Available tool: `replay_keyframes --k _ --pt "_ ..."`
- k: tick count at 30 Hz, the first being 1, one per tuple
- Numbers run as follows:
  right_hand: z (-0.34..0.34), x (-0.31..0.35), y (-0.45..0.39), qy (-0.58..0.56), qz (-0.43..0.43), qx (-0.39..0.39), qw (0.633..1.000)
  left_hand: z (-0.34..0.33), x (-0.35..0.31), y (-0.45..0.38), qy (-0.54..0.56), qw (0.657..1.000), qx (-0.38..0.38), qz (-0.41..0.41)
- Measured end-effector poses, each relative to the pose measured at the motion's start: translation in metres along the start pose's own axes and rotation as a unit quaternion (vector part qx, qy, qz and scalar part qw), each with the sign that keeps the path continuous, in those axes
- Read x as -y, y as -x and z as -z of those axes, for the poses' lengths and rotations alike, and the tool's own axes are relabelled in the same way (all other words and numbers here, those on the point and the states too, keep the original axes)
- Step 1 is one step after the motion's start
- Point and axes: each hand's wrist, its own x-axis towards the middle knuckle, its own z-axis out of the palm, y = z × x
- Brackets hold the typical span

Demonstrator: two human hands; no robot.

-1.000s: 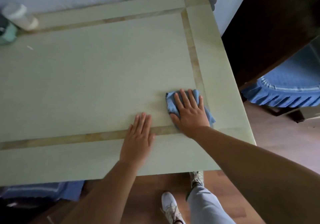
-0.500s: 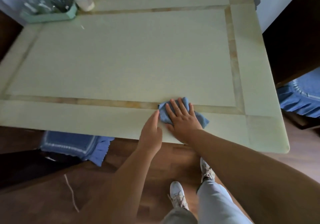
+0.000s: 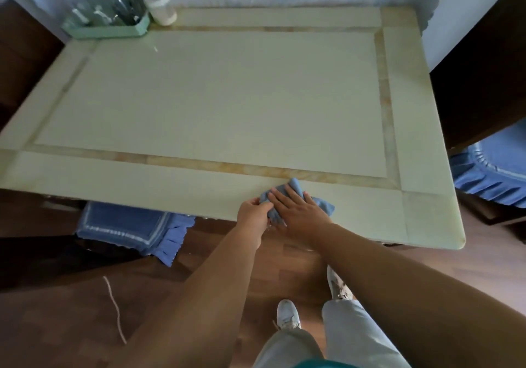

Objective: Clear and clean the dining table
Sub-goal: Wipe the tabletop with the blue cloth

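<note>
The pale green dining table (image 3: 216, 105) has a tan inlaid border. A crumpled blue cloth (image 3: 295, 186) lies on its near border strip, right at the front edge. My right hand (image 3: 300, 211) presses flat on the cloth with the fingers stretched out. My left hand (image 3: 252, 214) sits at the table's front edge, its fingers curled around the cloth's left end. Most of the cloth is hidden under the two hands.
A mint green tray (image 3: 109, 32) with several glasses and a white jar (image 3: 159, 7) stand at the far left corner. Blue-cushioned chairs sit under the near left side (image 3: 125, 225) and at the right (image 3: 489, 174). A thin cord (image 3: 114, 308) lies on the wooden floor.
The cloth and my right hand slid back from the inlay corner to the front edge. My left hand left its flat rest on the table and curled onto the cloth's left end.
</note>
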Motion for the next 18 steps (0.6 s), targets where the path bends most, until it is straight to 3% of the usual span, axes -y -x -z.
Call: replay_keyframes --k 4,8,12,18 --pt "0.002 -0.013 0.024 0.020 0.010 0.022 1.000 -0.017 0.003 0.007 -0.084 0.995 -0.019 0.049" --pt "0.022 -0.036 0.048 -0.118 0.010 -0.007 0.993 -0.033 -0.010 0.024 -0.163 0.982 -0.049 0.087" --pt "0.040 -0.069 0.057 -0.244 -0.060 -0.089 0.964 -0.051 -0.026 0.039 -0.101 0.991 -0.085 0.023" --pt "0.065 -0.167 0.090 -0.372 -0.097 -0.047 0.922 -0.138 -0.033 0.071 0.012 0.998 -0.051 0.028"
